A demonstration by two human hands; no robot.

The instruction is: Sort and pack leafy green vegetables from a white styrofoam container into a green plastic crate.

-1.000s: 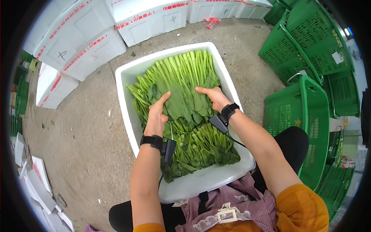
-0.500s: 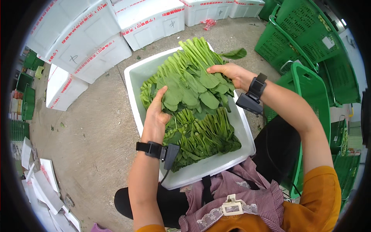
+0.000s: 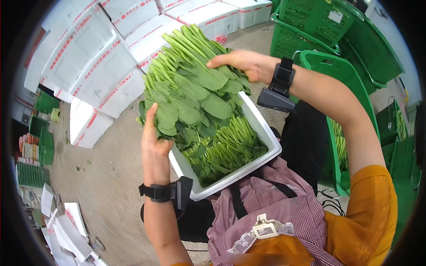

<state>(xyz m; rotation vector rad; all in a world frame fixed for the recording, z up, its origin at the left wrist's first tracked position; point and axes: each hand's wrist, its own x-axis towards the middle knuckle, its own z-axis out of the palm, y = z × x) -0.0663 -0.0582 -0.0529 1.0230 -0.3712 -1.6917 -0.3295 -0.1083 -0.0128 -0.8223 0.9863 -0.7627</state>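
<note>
Between my two hands is a wide bundle of leafy green vegetables (image 3: 191,84), stems pointing away from me and broad leaves toward me. My left hand (image 3: 155,137) grips its near left side, thumb on top of the leaves. On the right edge my right hand (image 3: 237,64) clasps it, thumb laid over the stems; the other fingers of both hands are hidden underneath. Below the bundle stands a white foam box (image 3: 265,128) in front of me. A layer of greens (image 3: 230,148) fills its near part, stems upward; the held bundle covers the far part.
White foam boxes (image 3: 97,66) are stacked at the far left and back. Green plastic crates (image 3: 310,26) stand at the far right, and an open green basket (image 3: 350,71) with greens inside is by my right arm. Broken foam pieces (image 3: 66,230) lie at lower left.
The bundle has come up from the box's far part, raised in both hands toward the upper left of the view. The view itself has also shifted.
</note>
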